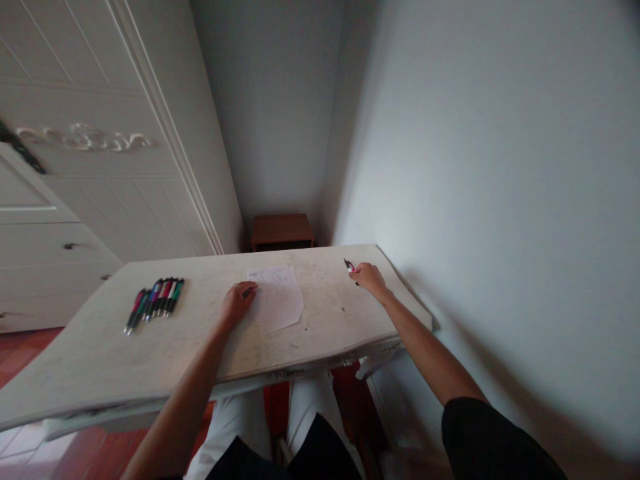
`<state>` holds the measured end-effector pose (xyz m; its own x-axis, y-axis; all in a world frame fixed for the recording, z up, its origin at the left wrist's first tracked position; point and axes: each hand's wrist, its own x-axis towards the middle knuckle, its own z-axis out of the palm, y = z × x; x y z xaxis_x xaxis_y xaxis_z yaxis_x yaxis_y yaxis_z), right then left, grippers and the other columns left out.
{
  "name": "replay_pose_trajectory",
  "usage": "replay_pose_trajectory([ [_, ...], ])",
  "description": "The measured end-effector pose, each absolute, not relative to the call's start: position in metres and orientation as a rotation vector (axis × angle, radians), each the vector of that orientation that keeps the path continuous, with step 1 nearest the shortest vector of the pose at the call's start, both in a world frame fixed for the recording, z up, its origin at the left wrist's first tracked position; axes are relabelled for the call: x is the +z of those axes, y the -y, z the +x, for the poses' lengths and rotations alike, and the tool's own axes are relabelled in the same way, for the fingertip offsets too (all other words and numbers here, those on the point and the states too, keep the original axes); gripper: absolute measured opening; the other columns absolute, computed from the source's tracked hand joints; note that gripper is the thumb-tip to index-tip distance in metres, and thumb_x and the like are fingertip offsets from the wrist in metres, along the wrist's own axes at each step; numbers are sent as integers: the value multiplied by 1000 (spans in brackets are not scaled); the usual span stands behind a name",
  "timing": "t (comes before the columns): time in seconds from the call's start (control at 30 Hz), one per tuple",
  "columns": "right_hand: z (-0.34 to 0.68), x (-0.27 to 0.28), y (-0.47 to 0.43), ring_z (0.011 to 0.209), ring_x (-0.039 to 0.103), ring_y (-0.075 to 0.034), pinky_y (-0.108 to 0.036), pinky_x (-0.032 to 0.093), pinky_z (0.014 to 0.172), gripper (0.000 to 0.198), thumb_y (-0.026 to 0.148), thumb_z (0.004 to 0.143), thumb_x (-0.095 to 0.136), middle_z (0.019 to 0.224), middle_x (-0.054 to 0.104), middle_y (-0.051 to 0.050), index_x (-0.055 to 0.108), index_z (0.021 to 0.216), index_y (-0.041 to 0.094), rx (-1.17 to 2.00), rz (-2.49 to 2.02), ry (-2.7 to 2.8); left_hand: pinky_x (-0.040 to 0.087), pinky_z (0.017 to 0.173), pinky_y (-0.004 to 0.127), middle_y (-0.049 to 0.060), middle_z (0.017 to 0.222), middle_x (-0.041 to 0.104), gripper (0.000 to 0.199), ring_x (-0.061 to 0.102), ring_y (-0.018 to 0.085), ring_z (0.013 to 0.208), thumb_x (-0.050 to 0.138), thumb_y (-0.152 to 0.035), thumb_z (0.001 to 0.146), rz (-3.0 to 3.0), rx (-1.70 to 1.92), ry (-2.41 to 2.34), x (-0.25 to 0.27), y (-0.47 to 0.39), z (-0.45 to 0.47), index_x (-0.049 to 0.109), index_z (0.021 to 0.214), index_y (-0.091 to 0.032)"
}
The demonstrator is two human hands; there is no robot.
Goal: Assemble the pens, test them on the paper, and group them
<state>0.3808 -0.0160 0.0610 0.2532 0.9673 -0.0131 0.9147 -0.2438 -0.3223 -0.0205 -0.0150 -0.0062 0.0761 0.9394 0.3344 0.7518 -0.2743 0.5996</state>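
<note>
At the right end of the table, my right hand (369, 277) is closed on a pen (349, 265) with dark and pink parts. Its dark end points up and away from me. My left hand (239, 303) rests at the left edge of a sheet of paper (278, 307), fingers curled. Something small and dark shows at its fingertips, too small to name. Small handwriting covers the top of the sheet, and the lower part looks blank. Farther left, several pens (163, 297) in different colours lie side by side in a row.
The white table (200, 347) has a worn, marked top and a curved front edge. A grey wall (475, 167) runs close along its right side. Behind stands a low brown wooden stand (281, 229), and a white cabinet (150, 213) rises at the back left.
</note>
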Motion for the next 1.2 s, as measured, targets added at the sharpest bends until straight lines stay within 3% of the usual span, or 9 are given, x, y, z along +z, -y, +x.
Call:
replay_pose_trajectory([
  [0.2,374,54,0,93,69,-30,-31,48,68,35,34,75,66,101,72,-22,72,102,13,339,-2347,1724,48,95,37,10,103,73,35,66,26,101,45,-40,78,2096,1003,-1687,-4,16,-20,72,88,-19],
  [0.33,375,50,-3,97,68,-32,-34,50,72,38,35,73,70,105,71,-23,71,104,14,337,-2368,1711,48,96,38,11,104,73,36,66,26,101,44,-40,80,2104,1009,-1673,-5,15,-20,71,88,-19],
  [0.47,380,50,-2,97,68,-31,-34,50,73,38,45,73,71,104,72,-19,72,100,18,345,-2362,1687,48,95,38,12,103,73,37,66,26,100,45,-41,80,2099,1036,-1669,-9,14,-22,72,89,-17],
  [0.6,388,51,1,96,68,-28,-31,48,71,40,54,86,53,100,73,-16,73,95,21,315,-2334,1641,48,94,35,10,103,73,37,66,26,99,46,-41,79,2090,1032,-1663,-12,13,-22,71,91,-17],
  [0.87,406,39,23,89,68,-23,-25,41,64,21,35,80,60,94,75,-11,74,90,22,294,-2319,1587,47,95,34,11,104,73,40,65,26,100,45,-41,80,2091,1018,-1669,-14,11,-23,72,94,-14],
  [1.07,407,24,36,80,67,-16,-22,39,62,19,38,80,63,86,75,-4,71,91,24,322,-2230,1612,47,94,36,13,104,72,43,65,27,99,44,-42,80,2107,1033,-1653,-13,11,-22,73,94,-13],
  [1.2,406,22,37,79,67,-18,-22,38,61,26,41,78,66,84,74,-4,70,97,23,336,-2218,1608,47,94,36,13,105,72,42,65,27,100,45,-41,80,2092,1012,-1673,-12,11,-22,73,95,-14],
])
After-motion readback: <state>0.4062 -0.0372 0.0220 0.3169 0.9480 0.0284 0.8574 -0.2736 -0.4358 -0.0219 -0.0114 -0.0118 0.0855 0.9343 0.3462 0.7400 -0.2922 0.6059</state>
